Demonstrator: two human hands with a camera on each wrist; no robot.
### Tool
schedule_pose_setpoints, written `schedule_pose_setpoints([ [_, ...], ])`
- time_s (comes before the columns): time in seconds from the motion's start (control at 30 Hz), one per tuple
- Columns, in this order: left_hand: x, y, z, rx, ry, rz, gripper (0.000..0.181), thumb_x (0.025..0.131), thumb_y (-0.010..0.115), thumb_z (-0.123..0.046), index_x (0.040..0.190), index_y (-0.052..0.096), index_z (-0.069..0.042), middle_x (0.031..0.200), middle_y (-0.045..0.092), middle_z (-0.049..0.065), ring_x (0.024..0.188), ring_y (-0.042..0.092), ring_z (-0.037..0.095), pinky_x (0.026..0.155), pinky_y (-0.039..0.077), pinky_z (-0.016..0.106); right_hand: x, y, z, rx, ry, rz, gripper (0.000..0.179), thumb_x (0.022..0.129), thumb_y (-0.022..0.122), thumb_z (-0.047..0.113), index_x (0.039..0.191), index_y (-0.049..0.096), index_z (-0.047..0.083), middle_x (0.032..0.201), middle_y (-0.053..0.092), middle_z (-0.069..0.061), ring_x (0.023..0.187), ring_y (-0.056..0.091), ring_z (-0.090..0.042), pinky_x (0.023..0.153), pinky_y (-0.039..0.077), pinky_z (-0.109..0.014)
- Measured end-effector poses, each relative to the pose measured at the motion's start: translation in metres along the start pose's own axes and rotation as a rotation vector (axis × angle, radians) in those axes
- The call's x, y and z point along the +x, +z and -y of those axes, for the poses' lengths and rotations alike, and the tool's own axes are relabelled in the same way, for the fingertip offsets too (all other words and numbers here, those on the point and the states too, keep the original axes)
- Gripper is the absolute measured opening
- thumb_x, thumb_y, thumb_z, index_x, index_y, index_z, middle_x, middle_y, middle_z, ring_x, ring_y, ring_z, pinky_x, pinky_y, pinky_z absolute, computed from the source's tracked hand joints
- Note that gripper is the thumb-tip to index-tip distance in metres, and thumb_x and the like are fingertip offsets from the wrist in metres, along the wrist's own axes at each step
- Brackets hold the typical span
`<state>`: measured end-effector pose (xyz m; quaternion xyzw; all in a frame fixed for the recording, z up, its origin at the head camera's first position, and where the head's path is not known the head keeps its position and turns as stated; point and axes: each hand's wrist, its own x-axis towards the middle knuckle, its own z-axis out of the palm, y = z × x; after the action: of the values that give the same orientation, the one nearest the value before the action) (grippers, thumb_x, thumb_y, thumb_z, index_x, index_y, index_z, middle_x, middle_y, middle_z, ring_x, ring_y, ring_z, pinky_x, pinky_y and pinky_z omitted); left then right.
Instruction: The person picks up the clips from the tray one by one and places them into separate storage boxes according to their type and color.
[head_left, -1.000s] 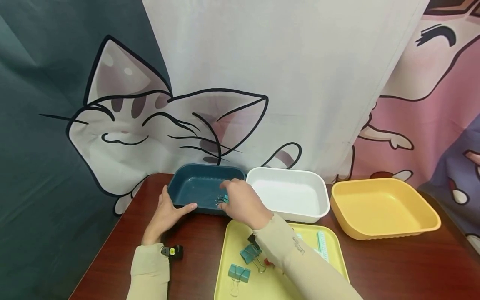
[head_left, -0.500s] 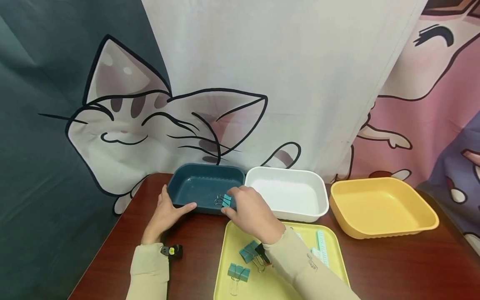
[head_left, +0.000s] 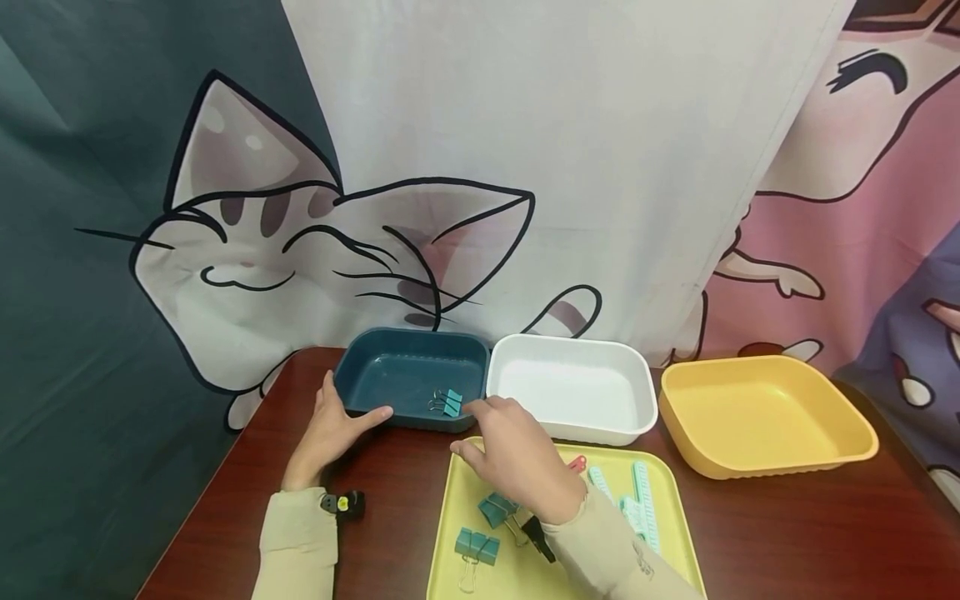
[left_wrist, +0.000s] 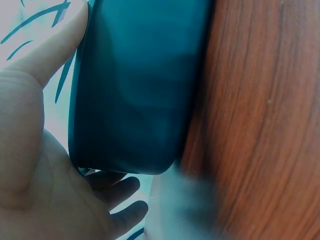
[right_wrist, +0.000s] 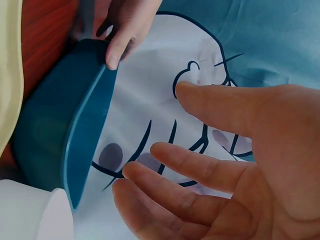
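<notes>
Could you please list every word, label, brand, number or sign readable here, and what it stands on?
No text can be read for certain.
Right sleeve: a small dark mark, too small to read.
Black wrist device at the left cuff: a yellow spot, no legible characters.
Dark teal bin, white bin, yellow bin: no lettering visible.

Left forearm straight forward, pale beige sleeve ending at wrist. Left hand ahead of it, thumb stretched sideways toward person's right, fingers forward, wide gap between; left-wrist view shows fingers lightly bent. Right forearm slanting forward and leftward, matching sleeve with small dark print. Right hand back upward, fingers loosely bent, slightly spread; right thumb straight, well apart from them. Hands well apart.
</notes>
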<state>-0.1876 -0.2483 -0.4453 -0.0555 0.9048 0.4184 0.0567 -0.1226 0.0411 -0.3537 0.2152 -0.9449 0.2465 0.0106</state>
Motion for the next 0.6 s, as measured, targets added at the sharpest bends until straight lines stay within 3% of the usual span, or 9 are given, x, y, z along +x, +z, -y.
schedule_pose_setpoints([
  [0.6, -0.001, 0.0, 0.0, -0.008, 0.003, 0.004, 0.131, 0.084, 0.075, -0.057, 0.156, -0.019, -0.001, 0.162, -0.002, 0.031, 0.144, 0.016, 0.049, 0.111, 0.021, 0.07, -0.023, 0.01, -0.013, -0.025, 0.02, 0.012, 0.045, 0.092, 0.075, 0.036, 0.12, 0.068, 0.001, 0.113, 0.068, -0.012, 0.102, 0.066, -0.026, 0.089, 0.054, -0.042],
])
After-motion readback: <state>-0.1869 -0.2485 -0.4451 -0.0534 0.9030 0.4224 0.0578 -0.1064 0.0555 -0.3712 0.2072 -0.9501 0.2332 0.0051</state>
